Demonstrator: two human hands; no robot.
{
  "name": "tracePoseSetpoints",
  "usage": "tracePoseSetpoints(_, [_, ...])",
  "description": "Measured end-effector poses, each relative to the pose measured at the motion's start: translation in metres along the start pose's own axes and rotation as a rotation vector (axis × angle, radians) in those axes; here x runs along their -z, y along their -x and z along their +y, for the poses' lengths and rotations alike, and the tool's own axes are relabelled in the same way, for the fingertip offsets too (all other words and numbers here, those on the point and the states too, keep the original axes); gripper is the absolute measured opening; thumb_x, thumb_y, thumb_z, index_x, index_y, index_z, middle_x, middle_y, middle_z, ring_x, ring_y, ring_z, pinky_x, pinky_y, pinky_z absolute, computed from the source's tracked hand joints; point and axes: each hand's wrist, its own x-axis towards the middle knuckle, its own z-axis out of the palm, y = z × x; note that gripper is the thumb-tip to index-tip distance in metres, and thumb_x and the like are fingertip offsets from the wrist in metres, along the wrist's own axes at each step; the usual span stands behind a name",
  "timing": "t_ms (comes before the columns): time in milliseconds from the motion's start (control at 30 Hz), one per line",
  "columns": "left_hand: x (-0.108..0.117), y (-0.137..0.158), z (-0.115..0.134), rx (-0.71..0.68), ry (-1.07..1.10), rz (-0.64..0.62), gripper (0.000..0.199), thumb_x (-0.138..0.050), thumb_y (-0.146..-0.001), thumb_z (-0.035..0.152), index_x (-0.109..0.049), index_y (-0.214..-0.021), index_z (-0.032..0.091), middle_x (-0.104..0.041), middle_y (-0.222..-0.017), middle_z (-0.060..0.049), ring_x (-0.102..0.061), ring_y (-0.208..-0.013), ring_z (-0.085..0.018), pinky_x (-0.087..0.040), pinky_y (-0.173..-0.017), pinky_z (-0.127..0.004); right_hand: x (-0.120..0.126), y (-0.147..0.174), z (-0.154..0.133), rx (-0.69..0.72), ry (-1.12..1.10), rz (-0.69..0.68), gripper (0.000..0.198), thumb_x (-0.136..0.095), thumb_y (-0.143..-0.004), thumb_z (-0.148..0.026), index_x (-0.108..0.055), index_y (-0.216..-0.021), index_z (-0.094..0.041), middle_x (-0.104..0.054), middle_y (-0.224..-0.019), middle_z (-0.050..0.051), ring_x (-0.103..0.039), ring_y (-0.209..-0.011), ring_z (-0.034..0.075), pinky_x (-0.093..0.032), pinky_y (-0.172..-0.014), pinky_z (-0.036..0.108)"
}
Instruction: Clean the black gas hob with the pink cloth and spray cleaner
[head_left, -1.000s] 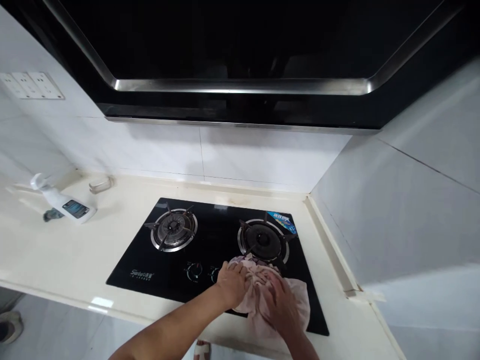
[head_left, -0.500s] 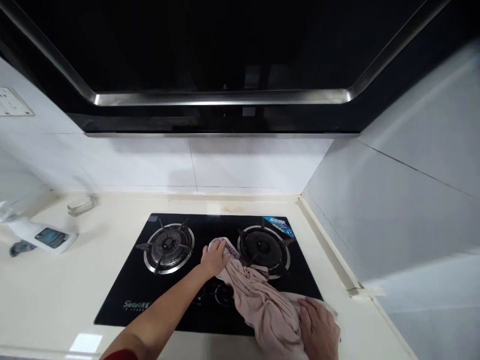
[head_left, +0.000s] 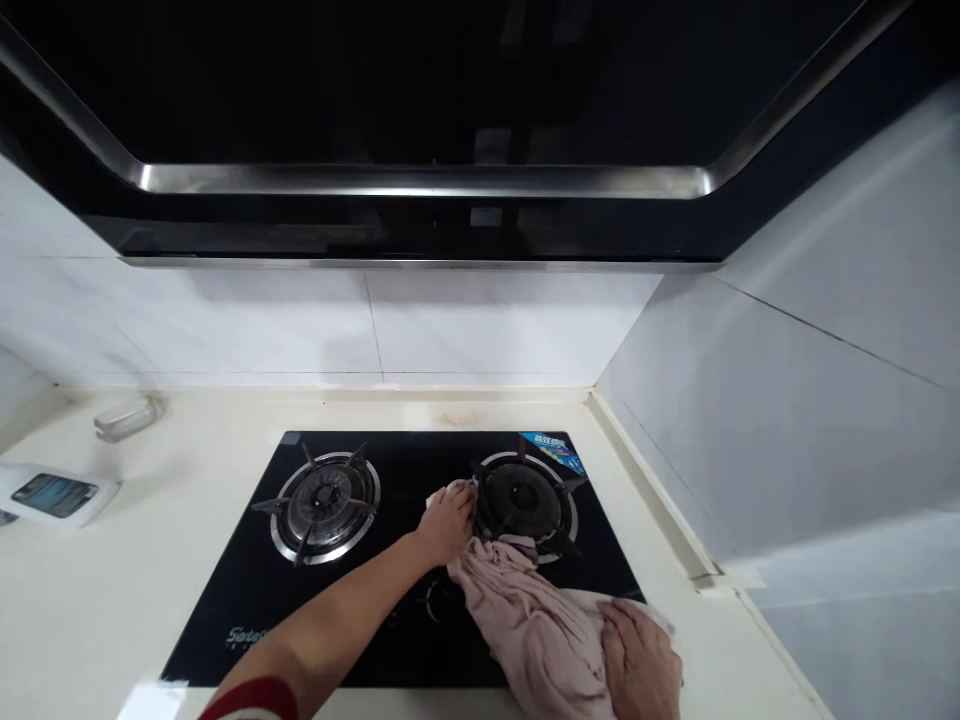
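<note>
A crumpled pale pink cloth (head_left: 536, 630) stretches across the right part of the black glass gas stove (head_left: 247, 590) and over its front edge. My left hand (head_left: 448, 522) is closed on the cloth's far end, pressing it to the glass beside the right burner (head_left: 523, 500). The fingertips are close to that burner's metal ring. At the front right corner, my right hand (head_left: 641, 655) lies over the cloth's near end with fingers curled on it. The left burner (head_left: 325, 503) stands apart from both hands. My left forearm hides part of the control knobs.
A black range hood (head_left: 420, 225) hangs low above the stove. On the counter (head_left: 97, 600) at left lie a white bottle (head_left: 60, 495) with a dark label and a clear, glass-like object (head_left: 129, 417). A tiled wall (head_left: 817, 420) rises at the right.
My left hand has slid slightly right with the cloth's far end, closer to the right burner. My right hand has barely moved. The view has shifted a little to the right.
</note>
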Motion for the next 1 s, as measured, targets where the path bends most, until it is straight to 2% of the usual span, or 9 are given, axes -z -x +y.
tracePoseSetpoints(100, [-0.003,0.03,-0.005,-0.113,-0.01,-0.078,0.049,-0.039,-0.102,0.036,-0.048,-0.149,0.027,-0.047,-0.158,-0.004,-0.032,-0.151,-0.02,-0.023,-0.124,-0.041,-0.001,0.001,0.0,-0.008,-0.004,-0.011,0.039,-0.038,-0.097,-0.041,-0.07,-0.109,-0.022,-0.067,-0.119,0.012,-0.059,-0.11,0.031,-0.044,-0.095,0.049])
tracePoseSetpoints(200, [-0.009,0.037,-0.006,-0.102,-0.024,-0.088,0.053,-0.037,-0.102,0.041,-0.041,-0.154,0.028,-0.039,-0.163,-0.004,-0.028,-0.153,-0.022,-0.022,-0.124,-0.046,-0.004,0.002,0.002,-0.023,-0.005,-0.013,0.039,-0.038,-0.097,-0.041,-0.071,-0.109,-0.022,-0.067,-0.119,0.012,-0.059,-0.11,0.031,-0.044,-0.095,0.05])
tracePoseSetpoints(300, [-0.013,0.013,-0.004,0.026,-0.036,-0.02,0.06,-0.035,-0.102,0.041,-0.032,-0.158,0.022,-0.029,-0.167,-0.01,-0.022,-0.155,-0.029,-0.021,-0.123,-0.055,-0.005,0.003,0.003,-0.04,0.003,-0.018,0.039,-0.038,-0.097,-0.041,-0.071,-0.108,-0.023,-0.067,-0.119,0.012,-0.059,-0.11,0.031,-0.044,-0.095,0.05])
tracePoseSetpoints(367, [-0.012,-0.011,-0.002,0.104,-0.035,0.034,0.06,-0.035,-0.101,0.037,-0.031,-0.158,0.02,-0.028,-0.167,-0.013,-0.022,-0.155,-0.031,-0.021,-0.122,-0.058,-0.004,0.002,0.002,-0.041,0.006,-0.027,0.038,-0.038,-0.097,-0.04,-0.07,-0.109,-0.024,-0.066,-0.12,0.011,-0.059,-0.11,0.031,-0.044,-0.095,0.05])
tracePoseSetpoints(467, [-0.007,-0.038,-0.001,0.148,-0.023,0.093,0.058,-0.033,-0.101,0.032,-0.033,-0.157,0.019,-0.03,-0.166,-0.012,-0.023,-0.154,-0.03,-0.02,-0.123,-0.058,-0.002,0.002,0.0,-0.03,0.007,-0.025,0.037,-0.038,-0.097,-0.039,-0.069,-0.111,-0.023,-0.066,-0.12,0.011,-0.059,-0.11,0.03,-0.044,-0.094,0.048])
tracePoseSetpoints(533, [-0.005,-0.041,-0.001,0.141,-0.013,0.109,0.057,-0.032,-0.101,0.03,-0.034,-0.157,0.018,-0.031,-0.165,-0.013,-0.023,-0.154,-0.03,-0.02,-0.123,-0.058,-0.001,0.001,-0.001,-0.018,0.011,-0.012,0.036,-0.038,-0.097,-0.038,-0.069,-0.111,-0.023,-0.066,-0.119,0.011,-0.058,-0.109,0.03,-0.044,-0.094,0.047])
tracePoseSetpoints(700, [-0.004,-0.005,0.001,0.022,0.011,0.043,0.054,-0.035,-0.103,0.034,-0.042,-0.153,0.016,-0.037,-0.162,-0.013,-0.025,-0.154,-0.029,-0.018,-0.125,-0.056,-0.001,0.0,0.0,0.007,0.027,0.011,0.036,-0.039,-0.097,-0.037,-0.069,-0.108,-0.021,-0.067,-0.117,0.011,-0.059,-0.107,0.03,-0.044,-0.091,0.047])
tracePoseSetpoints(867, [-0.007,0.043,0.006,-0.136,0.028,-0.07,0.045,-0.029,-0.107,0.037,-0.053,-0.145,0.029,-0.046,-0.158,-0.001,-0.031,-0.152,-0.019,-0.021,-0.125,-0.046,-0.002,0.001,0.003,-0.013,0.032,0.0,0.039,-0.037,-0.095,-0.039,-0.07,-0.107,-0.021,-0.068,-0.117,0.011,-0.06,-0.105,0.031,-0.044,-0.091,0.047])
tracePoseSetpoints(1000, [-0.008,0.056,-0.003,-0.179,0.018,-0.136,0.047,-0.031,-0.106,0.043,-0.051,-0.147,0.03,-0.046,-0.158,0.0,-0.032,-0.151,-0.017,-0.026,-0.123,-0.04,-0.003,0.002,0.005,-0.021,0.029,-0.009,0.041,-0.037,-0.094,-0.04,-0.071,-0.106,-0.022,-0.068,-0.116,0.012,-0.06,-0.103,0.031,-0.044,-0.089,0.047])
